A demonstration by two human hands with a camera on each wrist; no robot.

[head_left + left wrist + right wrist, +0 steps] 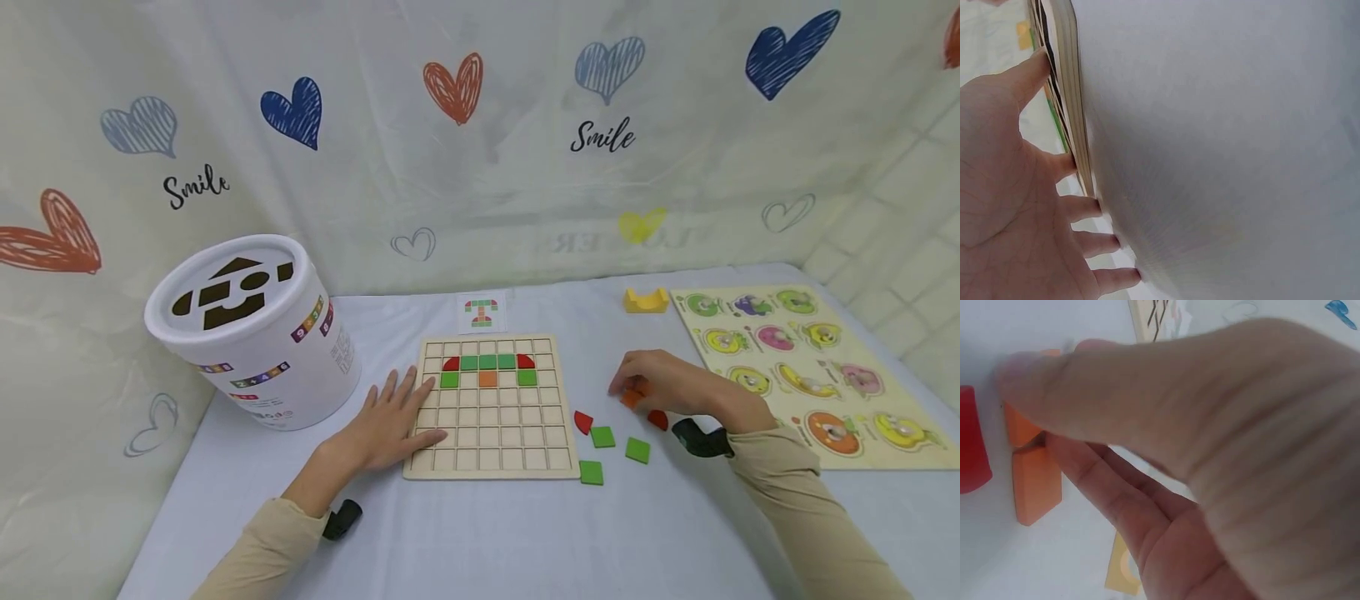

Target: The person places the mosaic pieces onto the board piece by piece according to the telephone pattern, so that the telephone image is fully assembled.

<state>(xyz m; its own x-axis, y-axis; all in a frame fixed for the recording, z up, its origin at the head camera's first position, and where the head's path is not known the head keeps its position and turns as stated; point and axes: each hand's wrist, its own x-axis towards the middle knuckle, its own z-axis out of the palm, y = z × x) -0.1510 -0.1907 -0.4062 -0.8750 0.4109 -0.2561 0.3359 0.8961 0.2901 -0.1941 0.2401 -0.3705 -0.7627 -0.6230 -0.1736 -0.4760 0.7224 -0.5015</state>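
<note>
My left hand (384,429) rests with spread fingers on the left edge of a wooden grid board (491,461). In the left wrist view, thumb and forefinger touch the board's edge (1071,75). Red, green and orange tiles fill part of its upper rows, including an orange square (487,379). Right of the board, my right hand (667,383) pinches an orange tile (1020,428) between thumb and fingers, which partly hide it. A second orange tile (1036,484) lies against it. A red quarter-round tile (657,419) is beside this hand.
A pattern card (482,312) lies behind the board. Several green squares (602,437) and a red piece (582,422) lie right of it. A white tub (281,375) stands at left; a fruit puzzle board (795,392) and a yellow piece (646,301) are at right.
</note>
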